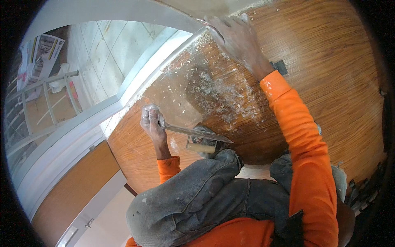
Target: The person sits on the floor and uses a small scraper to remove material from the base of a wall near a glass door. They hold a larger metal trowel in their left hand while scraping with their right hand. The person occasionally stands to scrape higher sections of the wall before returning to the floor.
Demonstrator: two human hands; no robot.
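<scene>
A plastering trowel [193, 132] with a long thin metal blade and a pale wooden handle [200, 147] is tilted above my left shoe. My left hand [152, 118] is closed on the end of its blade, and whitish paste coats the fingers. My right hand [236, 39] reaches far forward to the foot of the wall, beside the end of the door frame. Its fingers are curled and dusted white; whatever they may hold is hidden. White crumbs and smears [224, 96] cover the wood-patterned floor [325, 53] between my hands.
A white door frame [164, 61] runs along the left, with a pale tiled floor [111, 49] beyond it. Out there lie a metal rack [45, 103] and a printed bag [45, 53]. A small dark grey piece [280, 67] shows beside my right wrist. A cabinet [78, 189] stands lower left.
</scene>
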